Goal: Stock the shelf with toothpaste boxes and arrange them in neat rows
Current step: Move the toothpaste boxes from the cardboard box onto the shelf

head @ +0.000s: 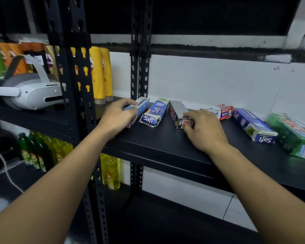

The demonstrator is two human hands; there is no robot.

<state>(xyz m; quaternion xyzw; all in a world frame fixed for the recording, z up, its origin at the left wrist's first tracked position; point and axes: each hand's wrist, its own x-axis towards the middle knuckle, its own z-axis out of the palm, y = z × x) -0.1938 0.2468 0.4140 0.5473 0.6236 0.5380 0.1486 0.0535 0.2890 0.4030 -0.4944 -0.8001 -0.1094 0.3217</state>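
Observation:
Several toothpaste boxes lie on the black shelf (pixel 165 147). My left hand (pixel 117 117) grips a light-blue Pepsodent box (pixel 141 106) at the left end, thumb on top. Right beside it lies a blue Safi box (pixel 154 112). My right hand (pixel 204 128) holds the near end of a silver Zact box (pixel 178 110), fingers curled over it. Further right lie a white-and-red Pepsodent box (pixel 221 111), a second blue Safi box (pixel 253 127) and green boxes (pixel 296 136) at the right edge.
A black perforated upright (pixel 77 95) stands just left of my left arm, another upright (pixel 139 73) at the back. A white headset (pixel 30 92) and yellow pouches (pixel 100 74) sit on the left shelf. Green and yellow bottles (pixel 42 150) fill the shelf below.

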